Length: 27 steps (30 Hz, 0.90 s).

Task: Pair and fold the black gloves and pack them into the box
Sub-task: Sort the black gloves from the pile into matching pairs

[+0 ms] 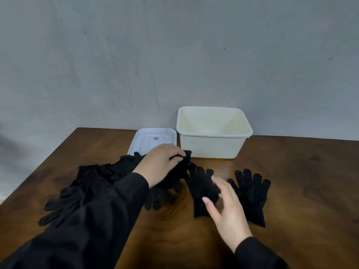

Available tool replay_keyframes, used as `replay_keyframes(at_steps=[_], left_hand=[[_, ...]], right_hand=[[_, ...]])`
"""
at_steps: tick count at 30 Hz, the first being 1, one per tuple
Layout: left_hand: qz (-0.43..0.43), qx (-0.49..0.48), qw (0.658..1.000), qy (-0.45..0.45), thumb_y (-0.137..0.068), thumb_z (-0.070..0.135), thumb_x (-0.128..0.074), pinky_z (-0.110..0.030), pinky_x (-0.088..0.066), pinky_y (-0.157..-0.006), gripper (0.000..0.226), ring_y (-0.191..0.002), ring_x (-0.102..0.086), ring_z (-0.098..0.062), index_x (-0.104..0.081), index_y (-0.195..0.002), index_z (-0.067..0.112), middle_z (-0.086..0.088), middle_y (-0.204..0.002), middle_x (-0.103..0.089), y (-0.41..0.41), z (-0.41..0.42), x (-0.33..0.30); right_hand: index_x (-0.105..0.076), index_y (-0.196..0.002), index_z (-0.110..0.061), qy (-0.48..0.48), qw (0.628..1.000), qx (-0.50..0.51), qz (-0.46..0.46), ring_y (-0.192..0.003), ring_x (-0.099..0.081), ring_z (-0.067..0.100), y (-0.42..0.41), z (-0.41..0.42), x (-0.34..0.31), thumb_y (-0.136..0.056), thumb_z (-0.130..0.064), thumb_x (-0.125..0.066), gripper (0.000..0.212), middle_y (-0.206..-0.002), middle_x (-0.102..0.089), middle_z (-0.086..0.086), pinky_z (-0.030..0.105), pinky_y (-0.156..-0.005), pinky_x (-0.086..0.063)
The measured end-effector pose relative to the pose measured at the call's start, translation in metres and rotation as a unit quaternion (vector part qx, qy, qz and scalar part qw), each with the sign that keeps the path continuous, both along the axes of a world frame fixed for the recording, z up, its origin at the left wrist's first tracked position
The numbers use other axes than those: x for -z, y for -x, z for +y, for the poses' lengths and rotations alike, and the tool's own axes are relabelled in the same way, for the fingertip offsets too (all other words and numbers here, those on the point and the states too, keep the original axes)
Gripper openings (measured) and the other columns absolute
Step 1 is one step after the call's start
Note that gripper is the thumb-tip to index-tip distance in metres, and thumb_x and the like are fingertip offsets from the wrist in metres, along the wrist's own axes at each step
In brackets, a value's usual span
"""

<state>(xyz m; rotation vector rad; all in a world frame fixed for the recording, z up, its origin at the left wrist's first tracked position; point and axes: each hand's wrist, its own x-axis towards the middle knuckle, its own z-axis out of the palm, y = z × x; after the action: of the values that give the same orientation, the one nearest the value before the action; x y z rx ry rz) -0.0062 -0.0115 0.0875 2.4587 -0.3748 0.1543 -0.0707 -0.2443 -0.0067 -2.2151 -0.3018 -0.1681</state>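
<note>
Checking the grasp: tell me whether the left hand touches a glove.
Touching. The head view shows the left hand pinching a black glove in front of the box.

Brown wooden table (291, 191), glossy, dark grain swirls near the front edge. White plastic lid (147, 140) lies flat at the table's back, rectangular, rounded corners, small grey label near its centre; its near edge is partly covered. Grey wall (174, 55) behind, matte, scattered dark specks and scuffs. Pale floor strip at far left.

matt black knit gloves (251, 195), smooth plastic box (209, 146), glossy wood table (301, 171)
</note>
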Motion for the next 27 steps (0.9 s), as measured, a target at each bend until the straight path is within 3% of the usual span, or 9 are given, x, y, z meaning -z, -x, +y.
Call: replay_keyframes(at_steps=[4,7,10,13,16,19,22,24,27], left_hand=[[-0.002,0.061,0.996,-0.058,-0.098,0.026,-0.055,-0.020,-0.044,-0.083,0.015,-0.095,-0.053,-0.007,-0.053,-0.111,0.033,0.008,-0.103,-0.059,0.016,-0.032,0.002],[0.000,0.037,0.999,0.017,-0.097,0.027,-0.058,-0.011,-0.042,-0.083,0.030,-0.097,-0.054,0.003,-0.046,-0.121,0.039,0.018,-0.108,-0.061,0.024,-0.036,0.008],[0.004,-0.071,0.990,0.122,-0.095,0.036,-0.059,-0.008,-0.039,-0.091,0.041,-0.105,-0.050,0.011,-0.044,-0.134,0.040,0.026,-0.111,-0.057,0.037,-0.024,0.031],[-0.052,-0.156,0.986,-0.013,-0.097,0.040,-0.050,-0.029,-0.038,-0.106,0.035,-0.119,-0.050,-0.004,-0.054,-0.131,0.030,0.014,-0.124,-0.058,0.054,-0.005,0.088],[-0.038,-0.134,0.979,-0.151,-0.098,0.041,-0.044,-0.039,-0.018,-0.117,0.037,-0.139,-0.034,-0.011,-0.058,-0.131,0.028,0.006,-0.143,-0.049,0.072,0.006,0.145],[-0.009,-0.145,0.973,-0.177,-0.096,0.049,-0.033,-0.035,-0.011,-0.116,0.047,-0.140,-0.033,-0.011,-0.061,-0.128,0.027,0.005,-0.145,-0.049,0.078,0.010,0.165],[-0.018,-0.150,0.973,-0.176,-0.095,0.048,-0.032,-0.032,-0.013,-0.115,0.049,-0.137,-0.038,-0.011,-0.064,-0.124,0.027,0.005,-0.141,-0.053,0.075,0.011,0.163],[-0.022,-0.150,0.972,-0.178,-0.094,0.047,-0.033,-0.033,-0.016,-0.115,0.048,-0.136,-0.040,-0.011,-0.065,-0.122,0.026,0.004,-0.140,-0.054,0.075,0.011,0.164],[-0.037,-0.151,0.970,-0.184,-0.094,0.046,-0.033,-0.034,-0.018,-0.114,0.047,-0.135,-0.041,-0.010,-0.066,-0.121,0.026,0.005,-0.139,-0.055,0.075,0.010,0.166]], right_hand=[[-0.029,-0.152,-0.037,0.022,0.999,-0.019,-0.015,-0.129,-0.036,-0.007,-0.026,0.014,-0.049,-0.098,-0.036,-0.058,0.062,-0.144,-0.036,-0.026,0.023,-0.111,-0.034],[-0.063,-0.120,-0.032,0.058,0.997,-0.034,-0.028,-0.100,-0.057,-0.001,-0.040,0.013,-0.071,-0.099,-0.025,-0.056,0.023,-0.111,-0.063,-0.018,0.030,-0.092,-0.052],[-0.064,-0.095,-0.028,0.015,0.999,-0.027,0.040,-0.072,-0.066,0.006,-0.051,0.008,-0.086,-0.097,-0.023,-0.056,0.009,-0.086,-0.068,-0.007,0.026,-0.064,-0.055],[-0.058,-0.104,-0.027,-0.007,0.997,-0.008,0.078,-0.061,-0.070,0.008,-0.066,0.004,-0.098,-0.097,-0.024,-0.052,0.009,-0.092,-0.065,0.001,0.019,-0.056,-0.046],[-0.053,-0.106,-0.029,-0.028,0.999,0.021,0.031,-0.072,-0.072,0.013,-0.077,0.005,-0.109,-0.096,-0.021,-0.051,0.013,-0.088,-0.065,0.000,0.030,-0.060,-0.051],[-0.052,-0.103,-0.030,-0.033,0.999,0.029,-0.026,-0.081,-0.065,0.007,-0.073,0.004,-0.108,-0.096,-0.016,-0.052,0.015,-0.089,-0.066,-0.011,0.028,-0.067,-0.052],[-0.051,-0.101,-0.040,-0.030,0.999,-0.009,0.005,-0.094,-0.064,0.001,-0.054,-0.002,-0.076,-0.098,-0.016,-0.051,0.024,-0.113,-0.065,-0.020,0.026,-0.083,-0.055],[-0.048,-0.097,-0.043,0.019,0.997,-0.051,0.048,-0.123,-0.051,-0.004,-0.037,-0.008,-0.036,-0.099,-0.017,-0.050,0.027,-0.134,-0.056,-0.023,0.022,-0.106,-0.041],[-0.042,-0.092,-0.044,0.126,0.982,-0.107,0.092,-0.144,-0.024,0.001,-0.016,-0.018,0.026,-0.100,-0.017,-0.050,0.029,-0.150,-0.034,-0.027,0.018,-0.114,-0.021]])
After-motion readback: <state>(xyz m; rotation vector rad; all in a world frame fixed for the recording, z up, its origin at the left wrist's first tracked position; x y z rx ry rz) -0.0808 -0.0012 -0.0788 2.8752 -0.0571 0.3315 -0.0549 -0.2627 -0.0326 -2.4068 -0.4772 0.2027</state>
